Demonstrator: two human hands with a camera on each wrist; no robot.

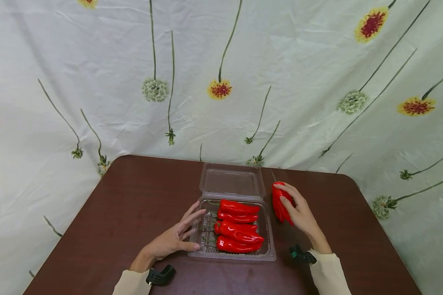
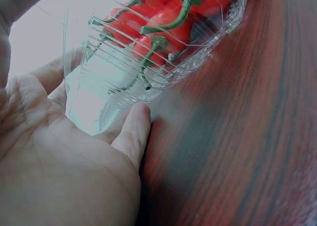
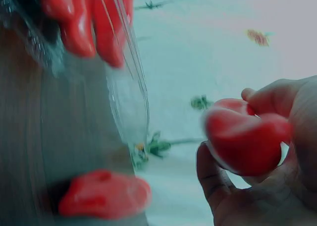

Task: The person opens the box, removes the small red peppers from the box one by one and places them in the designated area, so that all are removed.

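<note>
A clear plastic clamshell container (image 1: 236, 257) stands on the table with its lid folded back. Several glossy red peppers (image 1: 240, 235) lie side by side in it, green stems toward the left. My left hand (image 1: 173, 237) rests at the container's left side, its fingers spread along the wall; the left wrist view shows the palm (image 2: 64, 161) beside that wall. To the right of the container, my right hand (image 1: 297, 209) grips a red pepper (image 3: 242, 141) between thumb and fingers. Another red pepper (image 3: 104, 195) lies on the table close by, partly hidden by the hand in the head view.
The transparent lid (image 1: 232, 180) lies open toward the table's far edge. Behind the dark brown wooden table (image 1: 147, 184) hangs a pale cloth (image 1: 192, 61) with printed flowers. Each wrist wears a black strap (image 1: 160, 275).
</note>
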